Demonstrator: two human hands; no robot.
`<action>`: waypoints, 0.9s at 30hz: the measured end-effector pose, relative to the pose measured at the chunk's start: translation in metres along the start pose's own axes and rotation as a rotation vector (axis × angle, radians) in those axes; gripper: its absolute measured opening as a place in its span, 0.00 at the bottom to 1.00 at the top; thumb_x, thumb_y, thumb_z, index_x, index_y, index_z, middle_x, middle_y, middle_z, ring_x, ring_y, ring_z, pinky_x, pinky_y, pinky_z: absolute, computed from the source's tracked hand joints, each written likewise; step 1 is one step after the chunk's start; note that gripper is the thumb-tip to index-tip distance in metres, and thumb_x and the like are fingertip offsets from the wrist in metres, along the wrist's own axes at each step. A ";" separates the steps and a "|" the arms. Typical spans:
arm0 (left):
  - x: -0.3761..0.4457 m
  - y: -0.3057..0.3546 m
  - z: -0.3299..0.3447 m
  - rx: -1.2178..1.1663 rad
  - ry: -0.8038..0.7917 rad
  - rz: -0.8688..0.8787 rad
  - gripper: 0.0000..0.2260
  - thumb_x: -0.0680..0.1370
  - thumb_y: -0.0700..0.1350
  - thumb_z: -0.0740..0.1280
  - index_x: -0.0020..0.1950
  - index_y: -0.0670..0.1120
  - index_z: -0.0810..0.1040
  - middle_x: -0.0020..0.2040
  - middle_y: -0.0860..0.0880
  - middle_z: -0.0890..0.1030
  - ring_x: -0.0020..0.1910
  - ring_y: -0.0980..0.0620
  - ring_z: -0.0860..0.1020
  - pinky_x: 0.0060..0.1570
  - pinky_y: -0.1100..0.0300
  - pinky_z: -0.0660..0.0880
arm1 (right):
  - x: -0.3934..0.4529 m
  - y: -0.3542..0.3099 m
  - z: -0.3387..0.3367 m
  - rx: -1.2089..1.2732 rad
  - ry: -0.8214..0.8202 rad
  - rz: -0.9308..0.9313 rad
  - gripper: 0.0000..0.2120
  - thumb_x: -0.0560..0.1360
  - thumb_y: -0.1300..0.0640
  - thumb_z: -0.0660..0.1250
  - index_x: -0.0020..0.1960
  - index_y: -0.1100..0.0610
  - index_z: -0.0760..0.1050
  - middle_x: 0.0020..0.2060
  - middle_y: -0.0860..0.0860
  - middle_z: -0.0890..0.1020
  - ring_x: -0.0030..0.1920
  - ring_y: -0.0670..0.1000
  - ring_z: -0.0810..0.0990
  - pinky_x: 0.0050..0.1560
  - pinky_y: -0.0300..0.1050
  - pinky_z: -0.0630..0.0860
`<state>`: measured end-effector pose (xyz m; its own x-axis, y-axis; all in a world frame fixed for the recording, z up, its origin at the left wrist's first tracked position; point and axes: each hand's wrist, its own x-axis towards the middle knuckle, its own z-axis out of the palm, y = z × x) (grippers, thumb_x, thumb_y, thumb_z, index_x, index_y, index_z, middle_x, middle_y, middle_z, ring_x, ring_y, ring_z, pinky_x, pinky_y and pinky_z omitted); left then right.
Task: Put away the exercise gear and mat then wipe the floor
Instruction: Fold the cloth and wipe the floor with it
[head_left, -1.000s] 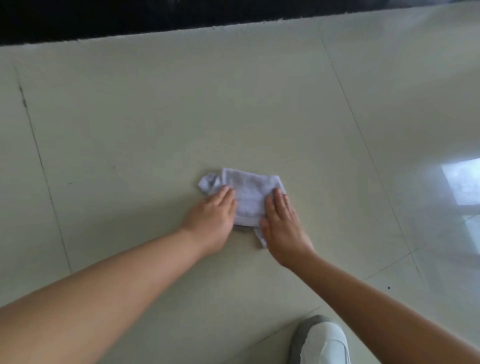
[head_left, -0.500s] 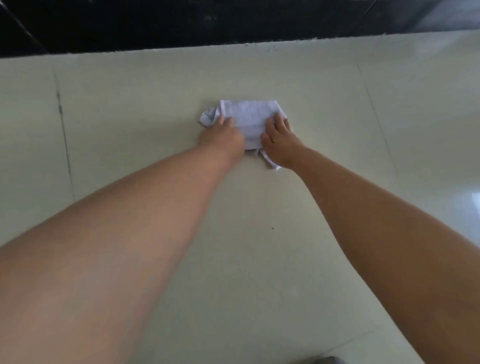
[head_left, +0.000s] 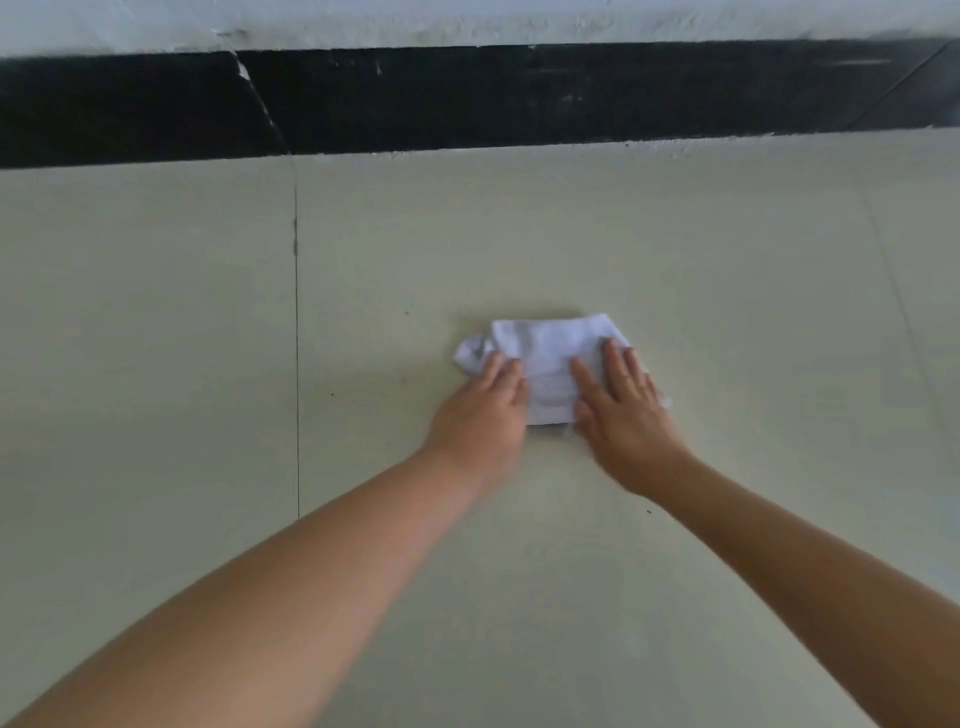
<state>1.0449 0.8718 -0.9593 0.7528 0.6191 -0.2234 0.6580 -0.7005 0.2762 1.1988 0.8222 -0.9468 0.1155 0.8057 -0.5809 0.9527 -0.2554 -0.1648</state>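
Observation:
A folded white cloth (head_left: 551, 358) lies flat on the pale tiled floor (head_left: 675, 249), a little right of the middle of the view. My left hand (head_left: 483, 410) presses on the cloth's left part with straight fingers. My right hand (head_left: 623, 410) presses flat on its right part, fingers spread forward. Both arms reach out in front of me. A small crumpled corner of the cloth sticks out to the left of my left hand. No exercise gear or mat is in view.
A black skirting band (head_left: 519, 98) runs along the foot of a white wall (head_left: 467, 21) beyond the cloth. A dark tile joint (head_left: 297, 364) runs toward me on the left. Bare floor stretches on both sides of my hands.
Both hands slid the cloth forward along the floor toward the wall, then the view lifted, so the skirting and the wall now show. My shoe has left the view.

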 end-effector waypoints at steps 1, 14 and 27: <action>0.016 0.013 -0.006 -0.047 -0.016 -0.020 0.22 0.73 0.38 0.50 0.58 0.30 0.77 0.62 0.34 0.76 0.66 0.36 0.73 0.58 0.51 0.76 | -0.001 0.014 -0.006 0.017 0.001 0.046 0.26 0.81 0.46 0.42 0.77 0.52 0.46 0.76 0.58 0.41 0.77 0.58 0.41 0.76 0.49 0.44; 0.063 -0.079 -0.061 0.187 -0.057 -0.503 0.18 0.80 0.38 0.54 0.69 0.38 0.68 0.70 0.42 0.66 0.72 0.44 0.63 0.65 0.50 0.67 | 0.125 -0.077 -0.076 0.060 -0.007 -0.092 0.24 0.82 0.50 0.44 0.77 0.51 0.47 0.77 0.56 0.41 0.77 0.59 0.40 0.75 0.58 0.45; -0.069 -0.076 -0.011 0.016 0.032 -0.358 0.20 0.69 0.42 0.52 0.41 0.35 0.81 0.52 0.35 0.83 0.49 0.39 0.83 0.35 0.47 0.81 | 0.018 -0.098 0.002 0.070 -0.032 -0.309 0.24 0.82 0.50 0.46 0.77 0.49 0.47 0.77 0.52 0.41 0.77 0.53 0.39 0.76 0.46 0.39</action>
<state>0.9426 0.8860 -0.9543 0.4739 0.8368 -0.2742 0.8803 -0.4424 0.1713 1.1069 0.8613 -0.9427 -0.1861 0.8342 -0.5191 0.9196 -0.0381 -0.3910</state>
